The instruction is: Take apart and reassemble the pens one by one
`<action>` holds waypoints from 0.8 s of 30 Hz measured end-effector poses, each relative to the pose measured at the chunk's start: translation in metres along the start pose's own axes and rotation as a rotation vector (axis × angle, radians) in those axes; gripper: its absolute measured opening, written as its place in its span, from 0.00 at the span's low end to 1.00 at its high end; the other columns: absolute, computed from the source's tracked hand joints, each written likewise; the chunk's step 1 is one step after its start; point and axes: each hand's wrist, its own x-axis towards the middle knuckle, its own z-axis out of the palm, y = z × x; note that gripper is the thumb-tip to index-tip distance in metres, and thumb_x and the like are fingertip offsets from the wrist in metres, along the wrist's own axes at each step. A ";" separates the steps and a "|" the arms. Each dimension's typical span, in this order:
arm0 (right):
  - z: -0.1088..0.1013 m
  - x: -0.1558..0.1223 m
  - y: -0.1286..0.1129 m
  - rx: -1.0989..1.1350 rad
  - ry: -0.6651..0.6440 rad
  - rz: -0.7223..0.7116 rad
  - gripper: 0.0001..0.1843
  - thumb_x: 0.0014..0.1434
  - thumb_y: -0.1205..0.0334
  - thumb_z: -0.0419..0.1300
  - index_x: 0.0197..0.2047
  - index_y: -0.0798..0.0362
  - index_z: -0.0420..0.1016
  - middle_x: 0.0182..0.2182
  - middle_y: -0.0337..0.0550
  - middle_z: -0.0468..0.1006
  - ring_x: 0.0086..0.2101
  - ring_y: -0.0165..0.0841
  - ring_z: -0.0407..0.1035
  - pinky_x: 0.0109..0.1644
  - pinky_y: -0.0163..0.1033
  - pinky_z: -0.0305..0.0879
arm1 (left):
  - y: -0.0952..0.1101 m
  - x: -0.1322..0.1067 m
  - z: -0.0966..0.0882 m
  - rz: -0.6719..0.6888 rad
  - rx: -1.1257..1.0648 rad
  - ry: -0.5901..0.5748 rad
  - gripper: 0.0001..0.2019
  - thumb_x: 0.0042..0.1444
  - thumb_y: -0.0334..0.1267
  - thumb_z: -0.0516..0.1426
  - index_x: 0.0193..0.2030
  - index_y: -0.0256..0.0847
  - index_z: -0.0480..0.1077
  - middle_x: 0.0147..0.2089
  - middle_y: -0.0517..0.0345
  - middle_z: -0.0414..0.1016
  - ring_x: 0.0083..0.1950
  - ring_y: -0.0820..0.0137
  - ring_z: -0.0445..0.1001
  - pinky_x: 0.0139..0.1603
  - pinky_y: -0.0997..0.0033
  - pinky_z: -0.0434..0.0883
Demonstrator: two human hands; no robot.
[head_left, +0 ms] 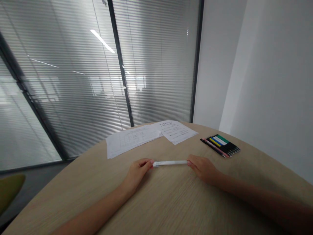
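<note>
A slim white pen [171,162] lies crosswise between my hands, a little above or on the tabletop; I cannot tell which. My left hand [139,169] pinches its left end, where a clip-like part and a bit of red show by the fingertips. The right end is pinched by the thumb and fingers of my right hand [202,168]. Both tips of the pen are hidden in the fingers. Beyond my right hand, several pens [221,145] with black, pink, yellow, blue, white and green parts lie side by side in a row.
Printed paper sheets [133,138] overlap another printed sheet [177,130] at the far side of the round wooden table [156,202]. Behind stands a glass partition with blinds [156,65], with a white wall [276,98] at right. A yellow-green chair [11,191] shows at lower left.
</note>
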 end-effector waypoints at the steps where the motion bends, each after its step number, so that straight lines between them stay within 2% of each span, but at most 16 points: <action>1: 0.000 0.000 0.000 -0.004 0.002 0.000 0.15 0.60 0.63 0.39 0.28 0.54 0.63 0.24 0.42 0.70 0.26 0.30 0.64 0.29 0.34 0.56 | 0.000 0.000 0.000 0.007 -0.014 -0.009 0.15 0.45 0.47 0.52 0.21 0.37 0.70 0.20 0.64 0.63 0.25 0.72 0.62 0.27 0.76 0.57; 6: -0.001 0.001 0.000 -0.002 -0.003 0.019 0.15 0.60 0.63 0.41 0.27 0.55 0.65 0.23 0.42 0.70 0.25 0.31 0.65 0.29 0.34 0.56 | 0.000 0.000 0.002 0.006 -0.090 -0.038 0.13 0.42 0.46 0.55 0.27 0.37 0.71 0.22 0.64 0.65 0.25 0.73 0.62 0.28 0.75 0.57; 10: -0.001 0.004 0.001 0.040 0.066 -0.041 0.16 0.60 0.64 0.41 0.30 0.56 0.67 0.26 0.43 0.72 0.29 0.31 0.66 0.32 0.35 0.59 | -0.001 0.000 0.003 0.026 -0.154 -0.025 0.13 0.40 0.46 0.56 0.26 0.36 0.70 0.21 0.65 0.64 0.24 0.74 0.60 0.27 0.76 0.57; 12: 0.000 0.005 0.000 0.044 0.132 -0.129 0.14 0.59 0.64 0.42 0.36 0.56 0.68 0.31 0.46 0.73 0.33 0.32 0.67 0.36 0.36 0.60 | -0.001 0.001 0.003 0.026 -0.181 -0.018 0.13 0.40 0.46 0.56 0.25 0.36 0.69 0.21 0.65 0.64 0.24 0.74 0.60 0.27 0.76 0.56; 14: 0.001 0.007 -0.004 -0.006 0.175 -0.275 0.13 0.58 0.64 0.45 0.43 0.56 0.67 0.36 0.48 0.73 0.36 0.34 0.66 0.38 0.38 0.60 | -0.002 0.002 0.003 0.015 -0.208 0.002 0.13 0.40 0.47 0.56 0.24 0.36 0.69 0.20 0.65 0.63 0.24 0.74 0.60 0.26 0.76 0.56; 16: 0.001 0.009 -0.014 -0.089 0.173 -0.425 0.15 0.57 0.64 0.48 0.47 0.57 0.65 0.36 0.49 0.74 0.35 0.35 0.66 0.38 0.40 0.60 | -0.003 0.003 0.003 0.008 -0.233 0.031 0.13 0.39 0.47 0.56 0.23 0.37 0.68 0.19 0.66 0.62 0.23 0.75 0.59 0.26 0.76 0.56; 18: -0.001 0.014 -0.030 -0.141 0.156 -0.495 0.18 0.56 0.65 0.49 0.50 0.58 0.63 0.35 0.50 0.74 0.34 0.36 0.67 0.36 0.41 0.60 | -0.004 0.004 0.003 0.013 -0.246 0.044 0.13 0.38 0.47 0.56 0.21 0.37 0.67 0.18 0.66 0.60 0.22 0.75 0.58 0.25 0.76 0.56; 22: -0.008 0.031 -0.068 -0.096 0.162 -0.340 0.22 0.54 0.63 0.52 0.53 0.60 0.59 0.39 0.53 0.72 0.37 0.39 0.66 0.38 0.43 0.60 | -0.007 0.007 0.004 0.041 -0.228 0.023 0.14 0.39 0.47 0.56 0.20 0.37 0.66 0.18 0.65 0.62 0.23 0.74 0.59 0.26 0.75 0.57; 24: -0.011 0.043 -0.080 -0.018 0.114 -0.227 0.20 0.54 0.63 0.52 0.51 0.59 0.62 0.39 0.52 0.73 0.37 0.39 0.66 0.38 0.42 0.60 | -0.009 0.007 0.004 0.055 -0.210 0.013 0.13 0.39 0.47 0.56 0.20 0.37 0.66 0.18 0.64 0.64 0.23 0.74 0.60 0.27 0.75 0.58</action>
